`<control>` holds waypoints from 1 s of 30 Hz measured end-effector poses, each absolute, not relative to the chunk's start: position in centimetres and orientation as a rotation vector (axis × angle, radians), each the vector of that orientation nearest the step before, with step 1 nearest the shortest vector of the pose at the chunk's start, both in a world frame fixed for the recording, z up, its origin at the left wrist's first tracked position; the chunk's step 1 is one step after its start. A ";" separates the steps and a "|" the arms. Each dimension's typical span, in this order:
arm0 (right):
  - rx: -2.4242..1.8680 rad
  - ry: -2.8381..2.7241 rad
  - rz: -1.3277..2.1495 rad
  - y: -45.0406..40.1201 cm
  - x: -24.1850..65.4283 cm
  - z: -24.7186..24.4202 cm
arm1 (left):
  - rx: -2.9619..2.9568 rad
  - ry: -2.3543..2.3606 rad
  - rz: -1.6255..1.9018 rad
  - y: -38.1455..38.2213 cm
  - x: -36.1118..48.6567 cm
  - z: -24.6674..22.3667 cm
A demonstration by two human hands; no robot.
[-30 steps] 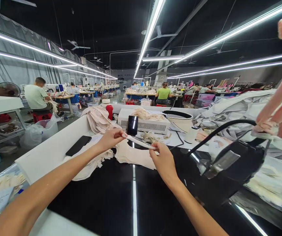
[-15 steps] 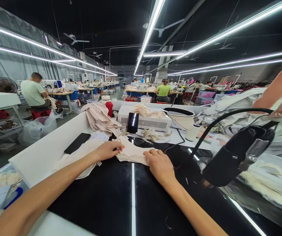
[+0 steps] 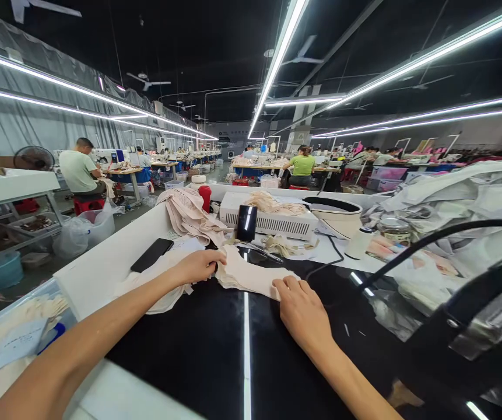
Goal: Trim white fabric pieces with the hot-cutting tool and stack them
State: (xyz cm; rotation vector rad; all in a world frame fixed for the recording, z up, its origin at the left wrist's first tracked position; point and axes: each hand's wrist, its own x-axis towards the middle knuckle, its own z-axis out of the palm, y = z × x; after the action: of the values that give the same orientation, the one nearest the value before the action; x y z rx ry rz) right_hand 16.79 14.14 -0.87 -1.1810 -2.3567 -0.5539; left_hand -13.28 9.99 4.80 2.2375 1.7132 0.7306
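Observation:
A small stack of cream fabric pieces lies on the glossy black tabletop, cut in a curved shape. At its left end, my left hand is closed, thumb and fingers pinching the edge. My right hand has its fingers bent over the right end and grips it. Beneath my left forearm rest more pale fabric pieces, partly hidden. A dark phone lies beside them. Just beyond the stack stands a small black-screened device.
A black corded device with a metal plate looms at right. Behind the stack are a white vented box, a beige fabric pile and a white spool. Fabric heaps line the right. Co-workers sit farther off.
The whole view has shifted, with the table appearing farther right. The black corded device has moved right and lower, and another person's arm above it has left view. Both my hands keep the stack.

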 end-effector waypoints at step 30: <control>-0.888 -2.189 0.741 4.8 12.0 0.5 | 1.686 1.725 1.043 1.2 -17.3 6.9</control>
State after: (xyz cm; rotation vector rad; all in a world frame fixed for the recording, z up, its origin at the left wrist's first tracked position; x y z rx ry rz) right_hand 11.96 4.78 0.53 -0.8878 -2.1888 0.7409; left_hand -17.27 1.20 6.94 1.6856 1.7249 1.0430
